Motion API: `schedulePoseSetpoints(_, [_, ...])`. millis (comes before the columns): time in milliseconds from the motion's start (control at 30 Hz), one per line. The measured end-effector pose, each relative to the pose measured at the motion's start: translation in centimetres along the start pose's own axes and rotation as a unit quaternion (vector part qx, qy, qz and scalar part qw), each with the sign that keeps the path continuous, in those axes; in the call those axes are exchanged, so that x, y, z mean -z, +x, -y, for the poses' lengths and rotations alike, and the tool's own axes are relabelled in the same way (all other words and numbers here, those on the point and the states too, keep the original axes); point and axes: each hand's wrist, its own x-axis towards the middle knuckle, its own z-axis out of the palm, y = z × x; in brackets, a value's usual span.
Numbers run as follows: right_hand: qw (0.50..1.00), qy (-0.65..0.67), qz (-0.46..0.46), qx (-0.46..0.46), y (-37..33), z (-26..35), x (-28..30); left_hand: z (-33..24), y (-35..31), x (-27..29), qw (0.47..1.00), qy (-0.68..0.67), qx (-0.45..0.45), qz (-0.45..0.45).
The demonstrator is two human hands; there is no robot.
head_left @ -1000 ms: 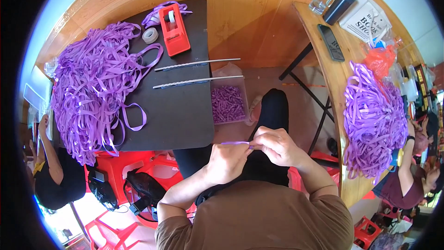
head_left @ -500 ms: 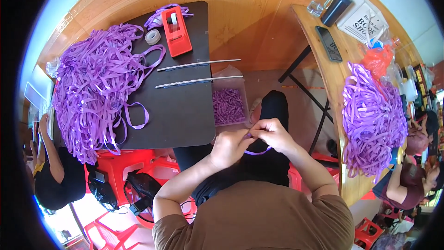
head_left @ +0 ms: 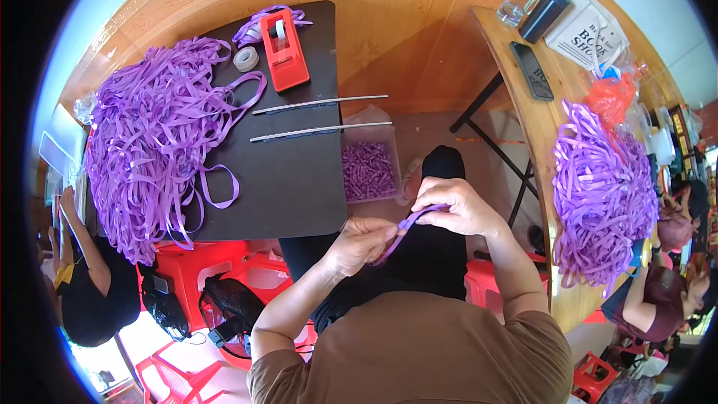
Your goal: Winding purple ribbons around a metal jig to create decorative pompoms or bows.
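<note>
Left hand [head_left: 364, 243] and right hand [head_left: 455, 206] both pinched on purple ribbon strip [head_left: 407, 223] (over lap), beside dark tabletop [head_left: 292, 179] bearing ribbon heap [head_left: 153, 138].

Person wears a plain brown short-sleeved T-shirt, sleeves ending above the elbow, with no print or marking visible on back or shoulders. Legs are covered in black trousers, one knee showing as a rounded dark shape past the hands. Forearms, left hand [head_left: 363, 245] and right hand [head_left: 455, 208] are bare: no gloves, and no watch, ring or band can be made out on either wrist or on the fingers from this head view.
</note>
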Motion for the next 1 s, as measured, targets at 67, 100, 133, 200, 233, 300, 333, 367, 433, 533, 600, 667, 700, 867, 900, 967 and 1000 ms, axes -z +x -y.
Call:
schedulePoseSetpoints(67, [1.0,-0.006,-0.011,0.007,-0.1,0.2,-0.3,0.4,0.0,-0.2,1.0,0.016,-0.009,-0.013])
schedulePoseSetpoints(100, [0.999,-0.039,-0.024,0.011,-0.2,0.2,-0.5,0.6,0.1,0.0,0.999,0.024,-0.014,-0.027])
schedulePoseSetpoints(133, [0.997,-0.072,-0.036,0.015,-0.2,0.2,-0.7,0.8,0.1,0.1,0.999,0.03,-0.019,-0.041])
schedulePoseSetpoints(200, [0.988,-0.129,-0.067,0.043,-0.2,0.0,-1.1,0.6,0.1,0.2,0.999,0.022,-0.015,-0.032])
schedulePoseSetpoints(233, [0.975,-0.186,-0.099,0.071,-0.2,-0.1,-1.2,0.4,0.1,0.1,1.0,0.014,-0.012,-0.022])
schedulePoseSetpoints(300, [0.964,-0.224,-0.109,0.09,-0.1,-0.4,-1.0,0.3,0.3,0.0,1.0,0.009,-0.014,-0.027])
schedulePoseSetpoints(333, [0.952,-0.26,-0.118,0.107,0.1,-0.6,-1.0,0.2,0.4,0.1,0.999,0.003,-0.015,-0.032])
schedulePoseSetpoints(367, [0.952,-0.26,-0.118,0.108,0.2,-0.9,-1.1,0.1,0.5,0.2,0.999,0.003,-0.015,-0.033])
schedulePoseSetpoints(433, [0.912,-0.372,-0.137,0.106,0.4,-1.5,-1.3,0.3,0.6,0.5,1.0,-0.004,-0.022,-0.018])
schedulePoseSetpoints(533, [0.902,-0.41,-0.121,0.068,0.5,-2.0,-1.4,0.3,0.9,0.6,0.998,0.014,0.006,-0.053])
schedulePoseSetpoints(600, [0.901,-0.414,-0.121,0.058,1.0,-2.5,-1.4,0.8,1.7,0.7,0.997,0.033,-0.031,-0.065])
schedulePoseSetpoints(667, [0.899,-0.417,-0.121,0.049,1.5,-2.6,-1.2,1.3,2.5,1.1,0.993,0.051,-0.069,-0.078])
schedulePoseSetpoints(700, [0.901,-0.417,-0.116,0.037,1.8,-2.5,-1.0,1.4,2.9,1.3,0.991,0.061,-0.093,-0.068])
schedulePoseSetpoints(867, [0.905,-0.396,-0.152,0.017,3.5,-4.0,-0.2,0.9,5.1,1.2,0.99,0.026,-0.095,-0.102])
schedulePoseSetpoints(900, [0.905,-0.394,-0.162,0.014,4.2,-4.5,0.3,0.5,5.9,1.2,0.988,0.015,-0.115,-0.097])
schedulePoseSetpoints(967, [0.905,-0.379,-0.192,0.032,6.2,-5.7,1.1,-0.2,7.8,1.4,0.982,0.024,-0.164,-0.094])
schedulePoseSetpoints(1000, [0.902,-0.374,-0.212,0.049,7.2,-6.4,1.7,-0.6,8.8,1.4,0.981,0.026,-0.167,-0.093])
